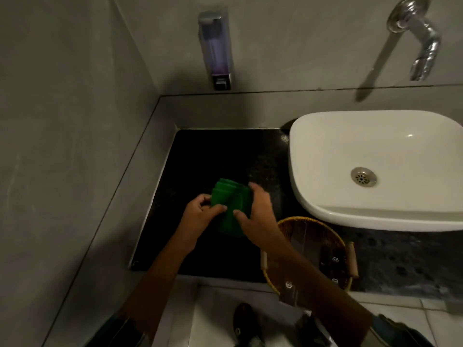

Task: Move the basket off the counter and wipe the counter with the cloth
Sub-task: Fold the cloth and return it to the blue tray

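Observation:
A folded green cloth (229, 205) is held over the black stone counter (220, 156), left of the sink. My left hand (200, 212) grips its left edge and my right hand (255, 216) grips its right side. A round wicker basket (323, 239) with wooden handles stands at the counter's front edge, just right of my right forearm, which covers part of it. Dark items lie inside the basket.
A white basin (370, 169) sits on the counter at the right, under a chrome wall tap (421, 41). A soap dispenser (216, 48) hangs on the back wall. Grey walls close the left and back. My shoe (246, 324) shows on the tiled floor below.

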A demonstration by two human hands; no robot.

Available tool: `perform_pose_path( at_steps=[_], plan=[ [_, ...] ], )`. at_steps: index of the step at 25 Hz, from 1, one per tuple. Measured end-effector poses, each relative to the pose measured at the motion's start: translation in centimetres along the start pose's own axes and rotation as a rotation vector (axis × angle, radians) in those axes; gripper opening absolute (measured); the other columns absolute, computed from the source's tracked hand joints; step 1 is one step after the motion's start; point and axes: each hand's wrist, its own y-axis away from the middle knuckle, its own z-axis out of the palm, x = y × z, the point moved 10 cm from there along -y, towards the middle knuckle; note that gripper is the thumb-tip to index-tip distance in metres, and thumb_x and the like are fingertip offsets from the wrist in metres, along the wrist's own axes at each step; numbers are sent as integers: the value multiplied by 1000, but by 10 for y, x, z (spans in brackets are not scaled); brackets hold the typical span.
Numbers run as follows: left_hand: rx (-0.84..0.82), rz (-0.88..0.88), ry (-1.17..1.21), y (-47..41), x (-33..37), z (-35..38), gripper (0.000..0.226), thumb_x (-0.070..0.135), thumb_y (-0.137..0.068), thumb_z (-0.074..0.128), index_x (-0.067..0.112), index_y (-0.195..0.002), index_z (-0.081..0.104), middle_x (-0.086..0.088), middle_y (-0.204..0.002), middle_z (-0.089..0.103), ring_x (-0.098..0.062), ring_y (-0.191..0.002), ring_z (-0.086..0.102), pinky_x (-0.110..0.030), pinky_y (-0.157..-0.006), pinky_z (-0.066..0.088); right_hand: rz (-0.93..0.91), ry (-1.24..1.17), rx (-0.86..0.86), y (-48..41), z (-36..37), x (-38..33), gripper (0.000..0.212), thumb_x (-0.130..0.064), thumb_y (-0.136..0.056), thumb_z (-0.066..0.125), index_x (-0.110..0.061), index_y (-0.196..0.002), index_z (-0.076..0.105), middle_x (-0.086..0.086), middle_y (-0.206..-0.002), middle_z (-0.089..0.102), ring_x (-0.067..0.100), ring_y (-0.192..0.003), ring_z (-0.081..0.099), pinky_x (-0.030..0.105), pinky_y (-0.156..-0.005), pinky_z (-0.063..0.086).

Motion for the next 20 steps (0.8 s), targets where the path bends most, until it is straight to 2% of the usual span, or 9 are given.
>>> perform_pose_path(
  at_steps=[3,5,7,9,10,13,15,17,20],
  plan=[
    [-229,26,180,-1,73,130,17,13,-81,67,19,-96,70,-3,-96,76,-22,-92,72,-31,-73,61,47,-82,279,-2,-165,22,90,-36,-76,76,-20,-145,19,6,-126,52,24,-115,53,38,-99,46],
    [-255,73,253,-3,94,148,26,11,-75,66,15,-101,69,-4,-96,76,-21,-93,72,-33,-77,61,131,-207,210,-2,-181,26,90,-48,-72,75,-36,-140,19,-3,-106,56,18,-94,62,32,-82,53],
    [-263,111,285,-5,104,171,24,9,-77,70,13,-101,66,-4,-93,76,-22,-92,72,-31,-75,61,126,-285,227,1,-201,35,82,-43,-73,77,-40,-136,24,-4,-101,60,14,-88,65,28,-75,58],
    [-274,163,234,-9,114,207,30,11,-79,73,12,-106,61,-5,-95,75,-24,-92,72,-28,-70,61,150,-311,319,2,-238,53,72,-31,-77,77,-42,-129,29,-1,-99,64,18,-88,67,34,-75,61],
    [-323,178,201,-9,123,255,37,11,-79,75,14,-110,56,-7,-97,74,-23,-90,72,-27,-67,61,173,-297,407,7,-283,75,66,-27,-78,75,-42,-124,30,1,-96,65,20,-87,67,38,-75,61],
    [-389,279,17,3,147,398,52,12,-78,76,24,-110,38,-3,-89,66,-16,-76,67,-27,-60,58,196,-130,700,31,-413,133,58,-18,-74,72,-28,-117,34,-2,-83,61,9,-70,62,26,-62,51],
    [-345,418,-183,13,156,465,40,14,-80,72,23,-106,43,-5,-86,66,-21,-77,67,-32,-69,57,160,13,805,43,-469,156,46,-9,-72,73,-13,-110,46,-1,-84,59,12,-74,59,27,-65,45],
    [-449,539,-363,33,157,555,25,12,-84,65,17,-107,59,-15,-100,70,-33,-94,66,-39,-85,52,196,208,824,55,-528,197,22,-3,-75,70,-4,-96,63,12,-90,67,31,-91,59,36,-81,45],
    [-557,646,-735,64,134,662,44,30,-85,57,23,-129,53,-15,-128,60,-33,-122,52,-51,-111,29,323,379,807,79,-597,262,13,-3,-77,68,-4,-90,71,22,-97,71,38,-102,58,37,-88,43]
  ],
)
